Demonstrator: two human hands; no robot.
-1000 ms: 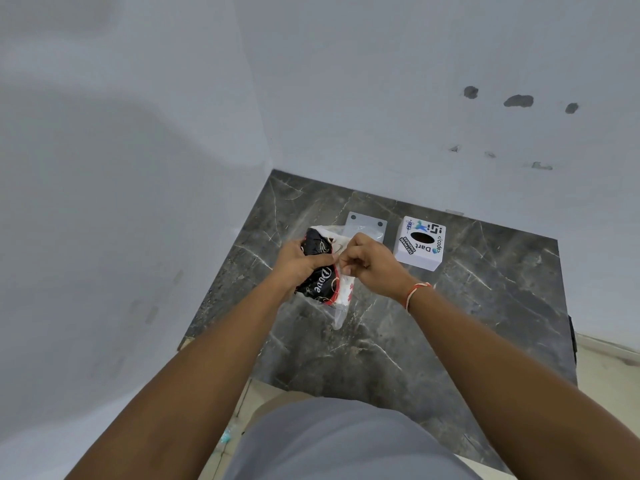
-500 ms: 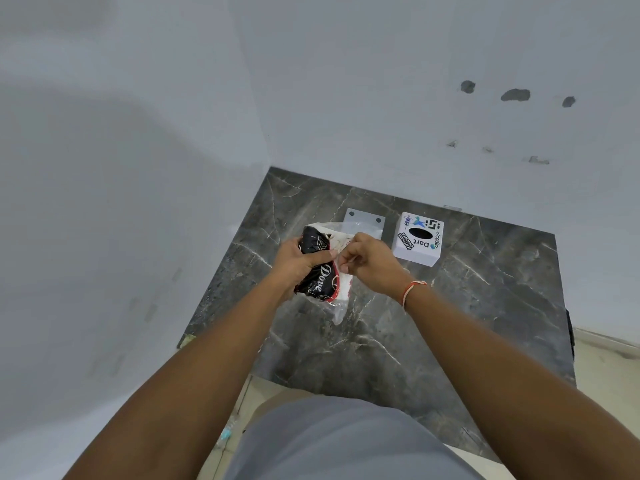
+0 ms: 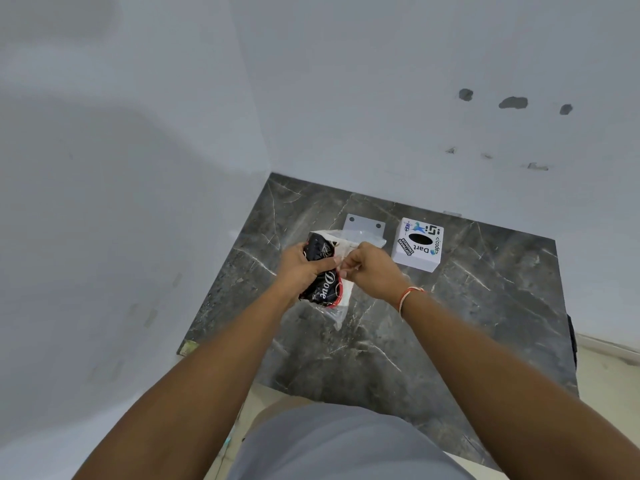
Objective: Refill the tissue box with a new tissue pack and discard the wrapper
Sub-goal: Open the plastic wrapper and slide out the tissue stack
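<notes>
Above the dark marble table (image 3: 485, 306) I hold a tissue pack (image 3: 323, 287) in a black, red and clear plastic wrapper marked "Dove". My left hand (image 3: 301, 268) grips the black side of the pack. My right hand (image 3: 370, 268) pinches the clear edge of the wrapper at the pack's upper right. A white cube tissue box (image 3: 418, 249) with stickers and a dark oval slot on top stands on the table, to the right of my hands and apart from them.
A flat white plate (image 3: 364, 226) with two dark holes lies on the table behind the pack, left of the box. White walls close the left and far sides. Pale floor shows beyond the table's right and near edges.
Both hands stay on the pack and have shifted only slightly. The pack sits a little more upright in my left hand.
</notes>
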